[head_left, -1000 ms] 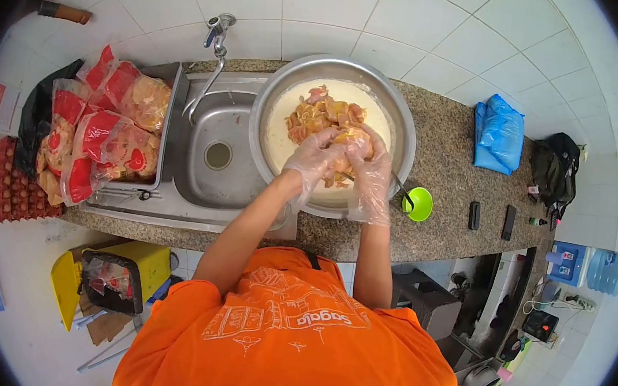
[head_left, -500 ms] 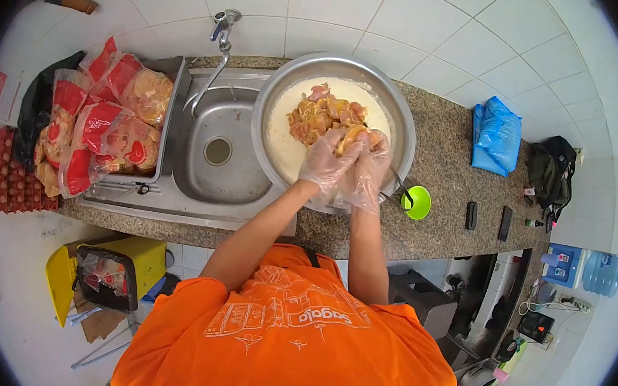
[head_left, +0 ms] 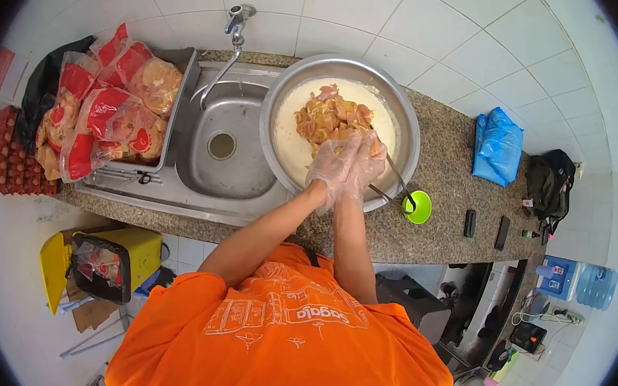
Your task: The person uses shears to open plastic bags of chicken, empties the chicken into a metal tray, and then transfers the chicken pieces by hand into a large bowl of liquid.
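A wide metal bowl holds a pale, creamy batter with a heap of raw, yellow-coated chicken pieces on it. Both my hands wear clear plastic gloves and press together over the heap's near right side. My left hand is closed against my right hand. Some chicken shows at the fingertips of the right one; the rest of what lies between the palms is hidden. Dark-handled utensils lean on the bowl's rim beside my right hand.
A green cup stands right of the bowl. A metal sink with a tap is to its left. Beyond it, a grey tub holds bagged chicken. A blue plastic bag and phones lie on the right counter.
My hands have come closer together and lower, with the right hand moving left against the left one. The chicken piece seen between them before is mostly covered. The view has shifted slightly.
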### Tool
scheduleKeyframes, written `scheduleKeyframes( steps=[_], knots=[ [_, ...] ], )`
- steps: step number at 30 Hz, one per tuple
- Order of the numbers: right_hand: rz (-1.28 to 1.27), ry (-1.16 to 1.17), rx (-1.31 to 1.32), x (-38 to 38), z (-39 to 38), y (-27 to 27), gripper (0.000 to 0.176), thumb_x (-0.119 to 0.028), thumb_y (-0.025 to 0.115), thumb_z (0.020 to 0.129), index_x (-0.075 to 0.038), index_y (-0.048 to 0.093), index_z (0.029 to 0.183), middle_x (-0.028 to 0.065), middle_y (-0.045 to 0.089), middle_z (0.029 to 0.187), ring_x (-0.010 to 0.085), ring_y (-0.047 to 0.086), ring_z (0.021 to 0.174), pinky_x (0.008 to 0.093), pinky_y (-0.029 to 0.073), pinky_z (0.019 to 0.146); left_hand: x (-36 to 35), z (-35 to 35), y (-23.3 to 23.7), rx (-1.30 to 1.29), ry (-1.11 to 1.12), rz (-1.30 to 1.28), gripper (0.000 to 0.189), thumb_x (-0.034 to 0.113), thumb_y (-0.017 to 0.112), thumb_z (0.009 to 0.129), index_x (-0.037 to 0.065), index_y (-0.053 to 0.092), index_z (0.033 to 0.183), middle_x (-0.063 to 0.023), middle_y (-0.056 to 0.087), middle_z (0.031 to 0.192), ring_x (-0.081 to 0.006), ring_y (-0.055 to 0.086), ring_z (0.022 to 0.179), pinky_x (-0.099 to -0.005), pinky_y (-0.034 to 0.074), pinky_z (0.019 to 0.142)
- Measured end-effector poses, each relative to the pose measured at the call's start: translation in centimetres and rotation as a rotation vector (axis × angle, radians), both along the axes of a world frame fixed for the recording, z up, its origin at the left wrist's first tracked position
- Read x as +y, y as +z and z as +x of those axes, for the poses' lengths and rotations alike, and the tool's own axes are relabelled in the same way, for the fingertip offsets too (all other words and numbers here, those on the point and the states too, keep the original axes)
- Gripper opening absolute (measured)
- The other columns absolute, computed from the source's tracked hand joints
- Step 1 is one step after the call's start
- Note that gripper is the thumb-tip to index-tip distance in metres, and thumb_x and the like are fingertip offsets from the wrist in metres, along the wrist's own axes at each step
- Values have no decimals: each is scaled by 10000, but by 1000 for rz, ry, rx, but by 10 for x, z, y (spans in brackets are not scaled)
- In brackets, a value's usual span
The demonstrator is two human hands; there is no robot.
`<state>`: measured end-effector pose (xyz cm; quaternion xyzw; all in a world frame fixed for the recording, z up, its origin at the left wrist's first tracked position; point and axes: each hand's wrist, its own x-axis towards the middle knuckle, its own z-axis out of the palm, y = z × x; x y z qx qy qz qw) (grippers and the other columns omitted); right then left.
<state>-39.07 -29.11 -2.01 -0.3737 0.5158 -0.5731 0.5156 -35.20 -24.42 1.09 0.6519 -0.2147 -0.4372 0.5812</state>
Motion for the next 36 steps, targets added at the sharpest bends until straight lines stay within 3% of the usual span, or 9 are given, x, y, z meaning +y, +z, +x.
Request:
scheduleKeyframes(
  steps=[8, 12, 15, 21, 23, 29, 32, 34, 36],
  knots=[
    [-81, 188, 11, 12, -14, 28, 273, 17, 747, 875, -81, 493, 861, 16, 608, 843, 85, 572, 736, 240, 492, 624, -10, 43, 22, 1067, -110, -374, 547, 536, 486, 1008, 92, 538, 1324, -65, 670, 1076, -184, 690, 863, -330, 586, 688],
    [24, 420, -109, 4, -34, 36, 213, -8, 731, 896, -49, 537, 976, 117, 696, 928, 138, 679, 779, 242, 546, 611, 1, 61, 18, 879, -40, -284, 494, 486, 488, 1030, 94, 544, 1327, -69, 670, 1070, -171, 690, 909, -307, 594, 699],
    [150, 471, -96, -4, -49, 31, 231, 11, 729, 887, -23, 560, 1040, 115, 695, 929, 154, 689, 779, 251, 559, 616, 9, 82, -12, 954, -513, -333, 429, 344, 593, 1013, 75, 541, 1344, -96, 674, 1106, -178, 690, 982, -299, 601, 717],
    [184, 433, -32, -3, -51, 42, 166, 43, 715, 877, 6, 618, 1007, 97, 703, 921, 139, 680, 801, 267, 563, 649, 4, 78, -2, 680, -550, -213, 535, 131, 789, 863, 0, 553, 1326, -114, 678, 1141, -183, 679, 1002, -308, 572, 817],
    [145, 417, -6, -1, -48, 47, 140, 33, 704, 890, 4, 619, 998, 98, 703, 912, 136, 679, 793, 261, 558, 638, -11, 74, -20, 98, -434, 49, 524, 172, 808, 851, -20, 575, 1279, -111, 689, 1118, -209, 665, 986, -320, 541, 850],
    [66, 381, 104, -33, -38, 42, 120, -18, 715, 885, 10, 634, 968, 116, 707, 870, 149, 679, 771, 274, 553, 678, -44, 102, -14, -520, -421, 142, 465, 256, 858, 778, -13, 661, 1104, -111, 701, 1097, -200, 666, 951, -334, 523, 850],
    [-157, 385, 795, -60, -48, 5, 192, -104, 725, 849, 19, 675, 988, 177, 724, 881, 245, 706, 795, 343, 555, 749, -45, 133, -41, -1009, -188, 265, 488, 384, 834, 758, 3, 677, 1019, -166, 703, 996, -252, 678, 923, -358, 523, 840],
    [-306, 310, 1259, -66, -59, 0, 268, -181, 707, 822, 7, 708, 1013, 224, 723, 920, 342, 711, 866, 406, 540, 816, -22, 156, -31, -901, -129, 214, 473, 399, 815, 771, 13, 677, 1006, -166, 705, 985, -264, 683, 907, -363, 525, 828],
    [-289, 352, 1152, -56, -74, 11, 277, -186, 735, 840, 0, 722, 1044, 203, 731, 971, 311, 714, 882, 395, 534, 825, 18, 163, -24, -790, -64, 202, 459, 414, 797, 785, 22, 676, 993, -165, 707, 974, -277, 688, 892, -369, 527, 815]
  ],
)
